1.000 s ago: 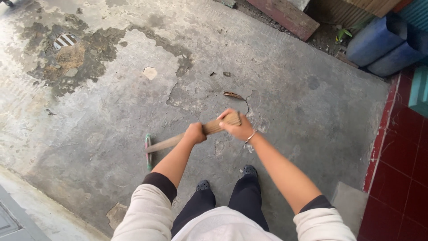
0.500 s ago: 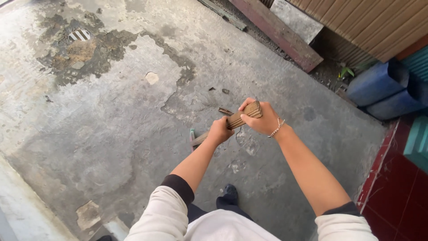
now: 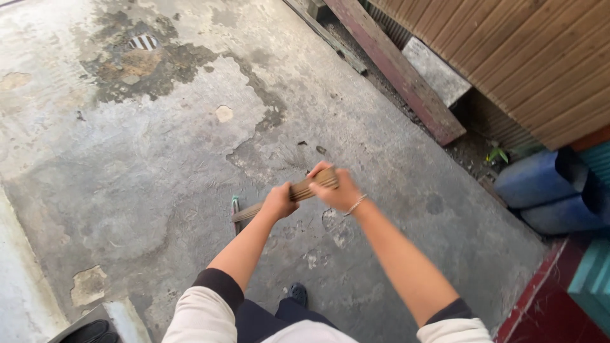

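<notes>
Gripping the wooden handle (image 3: 305, 189) tight, left hand (image 3: 278, 202) low, right hand (image 3: 338, 189) high; on rough, cracked concrete (image 3: 159, 171) the head (image 3: 236, 209) may snag.

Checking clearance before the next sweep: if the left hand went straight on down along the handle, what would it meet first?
The left hand points down-left along the broom handle; first comes the broom head, then the concrete floor. Depth unclear.

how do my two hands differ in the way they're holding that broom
The left hand grips the broom lower along the bundle, toward the floor end; the right hand grips the top end, farther from the body. The right wrist wears a thin bracelet; the left wrist is bare. Both hands are closed around the same broom.
</notes>
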